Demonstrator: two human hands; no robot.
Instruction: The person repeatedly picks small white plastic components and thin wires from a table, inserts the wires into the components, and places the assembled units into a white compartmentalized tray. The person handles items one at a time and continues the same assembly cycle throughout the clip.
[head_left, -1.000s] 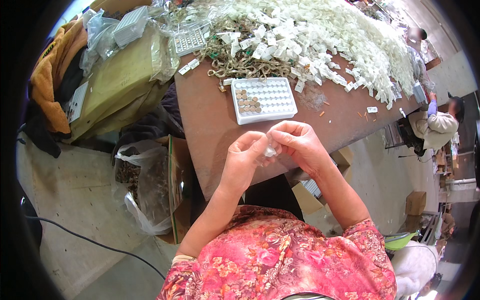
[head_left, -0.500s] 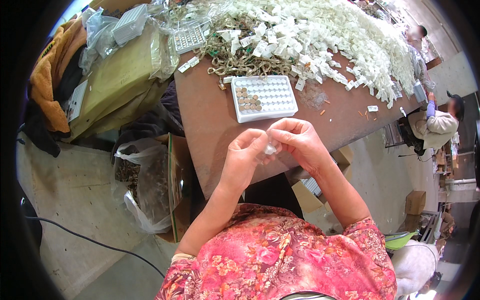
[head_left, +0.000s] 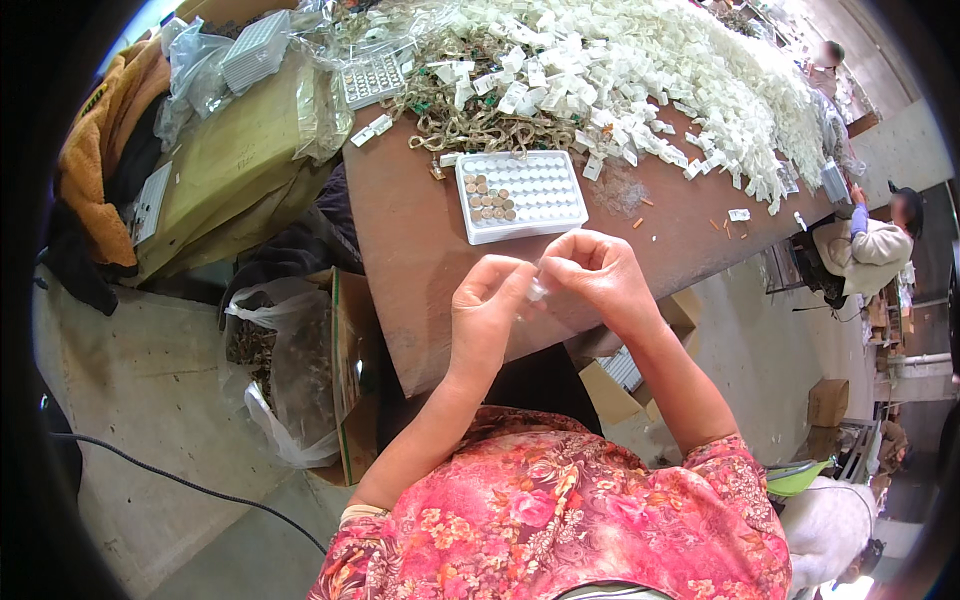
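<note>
My left hand [head_left: 485, 312] and my right hand [head_left: 607, 280] meet just in front of the table's near edge. The fingers of both are pinched around a small clear and white plastic piece [head_left: 537, 290], mostly covered by the fingertips. What kind of piece it is cannot be made out. Beyond my hands, a white plastic tray [head_left: 530, 231] with rows of round hollows stands on the brown table [head_left: 410, 285]. Several small round tan pieces [head_left: 490, 205] fill some hollows on its left side.
A big heap of white plastic pieces [head_left: 700, 90] covers the table's far side, beside tangled tan cords with metal parts [head_left: 470, 125]. To the left, an open carton [head_left: 350, 400] holds a plastic bag [head_left: 300, 350]. Another person [head_left: 850, 240] sits at the far right.
The fingertips have shifted slightly around the small plastic piece, which now shows less between them. The view has moved a little; the tray's contents look the same.
</note>
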